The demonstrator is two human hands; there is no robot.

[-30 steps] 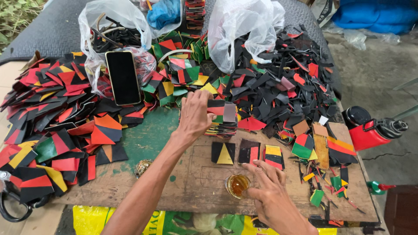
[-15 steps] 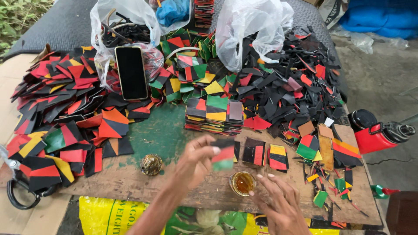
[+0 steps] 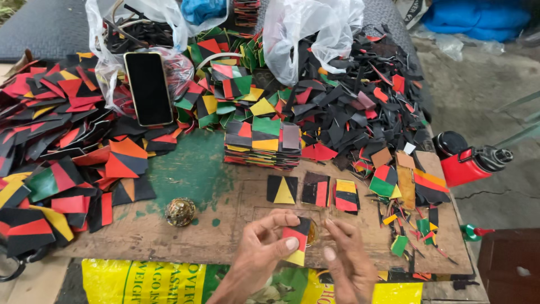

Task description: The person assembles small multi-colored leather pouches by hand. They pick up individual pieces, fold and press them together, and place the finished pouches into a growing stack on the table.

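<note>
My left hand (image 3: 260, 251) pinches a small patch (image 3: 297, 240) of black, red and yellow material between thumb and fingers, over the near edge of the wooden board (image 3: 225, 225). My right hand (image 3: 347, 260) touches the patch's right edge with its fingertips. A small glass of amber liquid (image 3: 311, 232) is mostly hidden behind the patch. Just beyond lie three finished patches: a black one with a yellow triangle (image 3: 282, 190), a black and red one (image 3: 315, 189), and a striped one (image 3: 346, 195). Stacks of patches (image 3: 261, 143) stand further back.
Heaps of red, black, green and yellow pieces (image 3: 62, 141) cover the left and back. A black phone (image 3: 148, 88) rests on a plastic bag. A white bag (image 3: 304, 34) sits behind. A golden ball (image 3: 180, 211) lies on the board. A red and black bottle (image 3: 469, 163) lies at right.
My left hand drew back from the stacks with a patch and brought it to the near edge. My right hand left the glass and came up to the patch.
</note>
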